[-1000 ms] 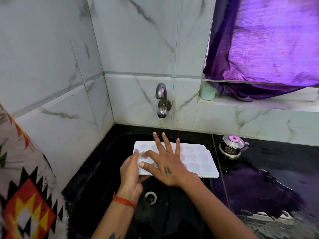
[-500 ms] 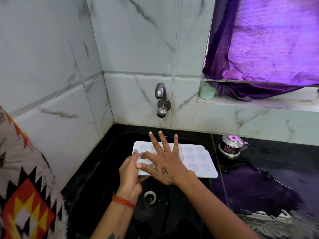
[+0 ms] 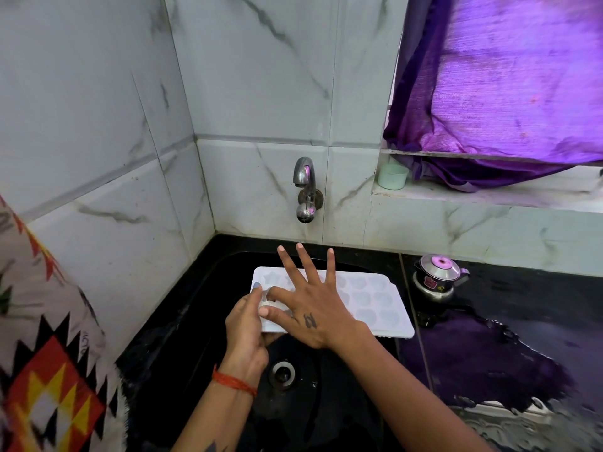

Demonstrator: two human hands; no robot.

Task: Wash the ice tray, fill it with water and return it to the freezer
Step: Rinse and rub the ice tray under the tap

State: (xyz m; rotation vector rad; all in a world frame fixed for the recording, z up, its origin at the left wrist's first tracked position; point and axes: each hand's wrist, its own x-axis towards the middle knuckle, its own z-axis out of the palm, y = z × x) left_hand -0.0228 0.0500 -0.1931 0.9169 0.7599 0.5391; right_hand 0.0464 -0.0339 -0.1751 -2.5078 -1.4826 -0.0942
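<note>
A white ice tray (image 3: pixel 368 300) with several shaped cavities is held level over the black sink (image 3: pixel 202 321), below the wall tap (image 3: pixel 305 190). My left hand (image 3: pixel 246 324) grips the tray's near-left corner, thumb on top and fingers underneath. My right hand (image 3: pixel 308 301) lies across the tray's left half with fingers spread and straight, index finger and thumb touching cavities near the left edge. No water runs from the tap.
The sink drain (image 3: pixel 283 373) sits below the tray. A small steel kettle (image 3: pixel 435 278) stands on the wet black counter at the right. A pale green cup (image 3: pixel 392 176) is on the window ledge under a purple curtain (image 3: pixel 509 86). A patterned cloth (image 3: pixel 42 370) hangs at left.
My right hand has slid slightly to the left over the tray, fingers staying spread. My left hand keeps its hold on the corner. The tray has barely moved.
</note>
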